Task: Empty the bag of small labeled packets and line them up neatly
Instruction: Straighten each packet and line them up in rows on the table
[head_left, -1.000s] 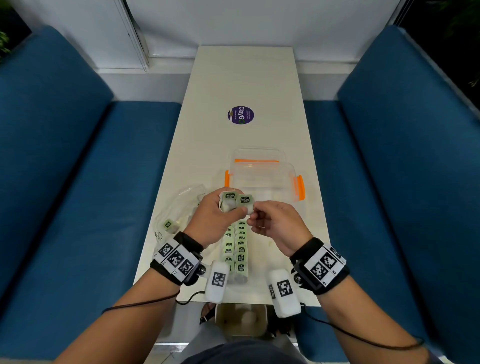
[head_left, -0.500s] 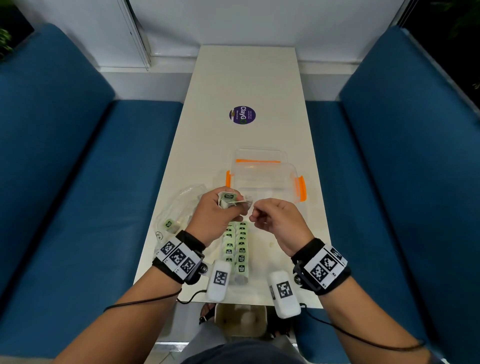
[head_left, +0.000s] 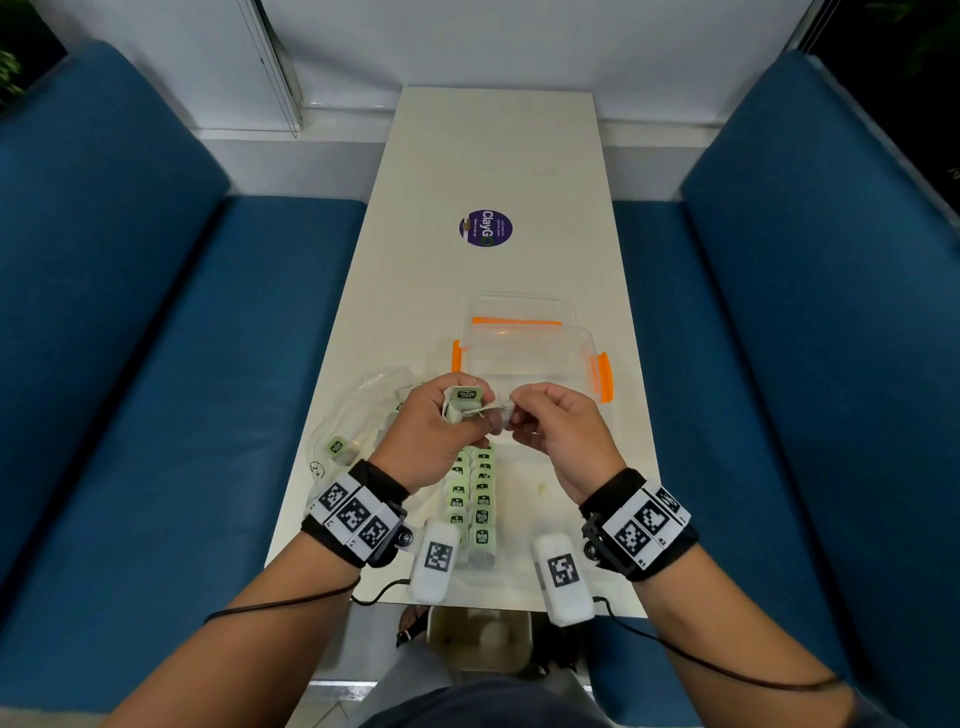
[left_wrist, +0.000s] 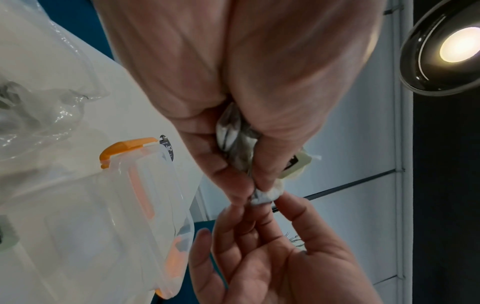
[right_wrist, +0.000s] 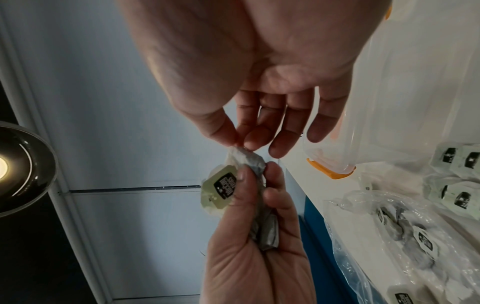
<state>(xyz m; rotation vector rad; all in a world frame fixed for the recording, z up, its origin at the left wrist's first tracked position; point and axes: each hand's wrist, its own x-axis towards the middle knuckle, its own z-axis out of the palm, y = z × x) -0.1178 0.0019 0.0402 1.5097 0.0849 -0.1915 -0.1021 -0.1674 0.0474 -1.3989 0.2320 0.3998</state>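
Note:
My left hand (head_left: 465, 415) grips a small bunch of packets (head_left: 464, 399) above the table; one green label with black print faces up. In the right wrist view the same label (right_wrist: 223, 188) shows beside the left thumb, with grey packet bodies (right_wrist: 267, 234) in the palm. My right hand (head_left: 511, 414) pinches the tip of one packet (right_wrist: 245, 157) between thumb and forefinger. Two neat rows of packets (head_left: 474, 501) lie on the table under my hands. The clear plastic bag (head_left: 363, 410) lies to the left with a few packets (head_left: 337, 446) inside.
A clear container with orange latches (head_left: 602, 376) stands just beyond my hands, its lid (head_left: 519, 312) behind it. A purple round sticker (head_left: 485, 228) is further up the white table (head_left: 493, 156). Blue benches (head_left: 156, 364) flank both sides.
Two labels showed in my left hand a second ago; now only one does. My right hand has closed in and pinches the end of the other packet.

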